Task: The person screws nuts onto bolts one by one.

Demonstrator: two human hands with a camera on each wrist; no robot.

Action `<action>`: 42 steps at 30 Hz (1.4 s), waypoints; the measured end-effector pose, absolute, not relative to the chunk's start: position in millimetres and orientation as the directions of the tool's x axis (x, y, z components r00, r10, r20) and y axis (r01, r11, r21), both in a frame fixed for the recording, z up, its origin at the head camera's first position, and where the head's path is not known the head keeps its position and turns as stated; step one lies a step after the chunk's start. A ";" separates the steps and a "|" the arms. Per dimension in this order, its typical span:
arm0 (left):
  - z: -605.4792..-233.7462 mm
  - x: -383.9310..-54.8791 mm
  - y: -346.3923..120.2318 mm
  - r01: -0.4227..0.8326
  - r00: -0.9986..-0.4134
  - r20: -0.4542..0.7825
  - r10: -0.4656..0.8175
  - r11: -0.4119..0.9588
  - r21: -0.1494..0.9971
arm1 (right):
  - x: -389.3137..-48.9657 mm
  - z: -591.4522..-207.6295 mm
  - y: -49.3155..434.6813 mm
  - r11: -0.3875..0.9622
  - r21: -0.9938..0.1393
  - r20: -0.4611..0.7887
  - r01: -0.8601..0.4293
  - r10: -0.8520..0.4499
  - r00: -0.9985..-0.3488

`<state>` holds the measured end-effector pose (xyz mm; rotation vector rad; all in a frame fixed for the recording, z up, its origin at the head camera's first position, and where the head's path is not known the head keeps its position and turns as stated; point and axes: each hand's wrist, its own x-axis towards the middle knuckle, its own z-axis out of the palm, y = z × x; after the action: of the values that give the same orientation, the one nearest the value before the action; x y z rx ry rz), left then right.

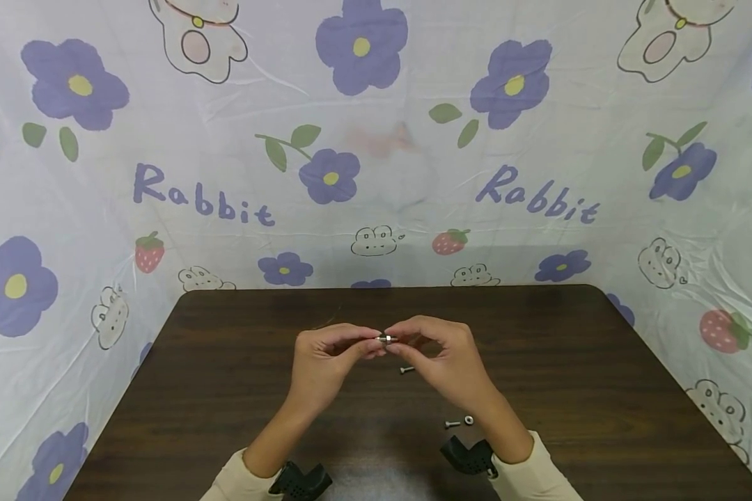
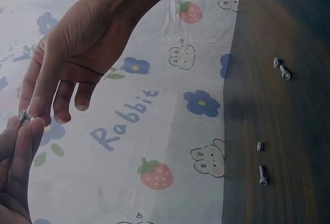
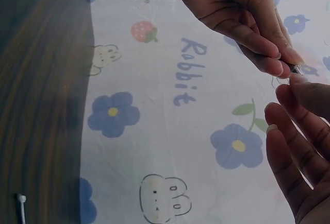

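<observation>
Between my two hands, above the table, is a small shiny metal bolt with what looks like a nut on it (image 1: 386,339). My left hand (image 1: 322,362) pinches its left end between thumb and fingers. From the other side, my right hand (image 1: 448,355) pinches the right end with thumb and index finger. Fingertips cover most of the piece in the left wrist view and the right wrist view, so I cannot tell how far the nut sits along the thread.
On the dark wooden table (image 1: 225,390) lie a loose bolt (image 1: 406,370) beyond the right hand, and another bolt (image 1: 452,424) beside a nut (image 1: 468,420) nearer me. The left wrist view shows a second loose nut (image 2: 260,146). A patterned cloth (image 1: 413,209) stands behind the table.
</observation>
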<state>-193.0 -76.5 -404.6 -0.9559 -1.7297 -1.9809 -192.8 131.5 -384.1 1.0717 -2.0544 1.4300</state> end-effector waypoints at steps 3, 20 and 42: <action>-405.3 -192.9 -75.8 0.647 -0.715 0.676 0.175 -0.198 0.736 | -192.6 -384.4 130.9 0.180 -0.605 0.695 -0.776 -0.357 -0.625; -406.2 -192.7 -74.2 0.645 -0.718 0.672 0.185 -0.189 0.741 | -189.7 -386.8 125.3 0.237 -0.687 0.596 -0.687 -0.356 -0.719; -407.4 -194.4 -74.4 0.649 -0.717 0.675 0.173 -0.189 0.737 | -192.1 -387.9 126.4 0.227 -0.591 0.681 -0.774 -0.374 -0.630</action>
<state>-194.4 -74.4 -407.4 -0.9507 -1.7410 -1.9723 -192.1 126.4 -387.9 1.0587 -2.1110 1.3746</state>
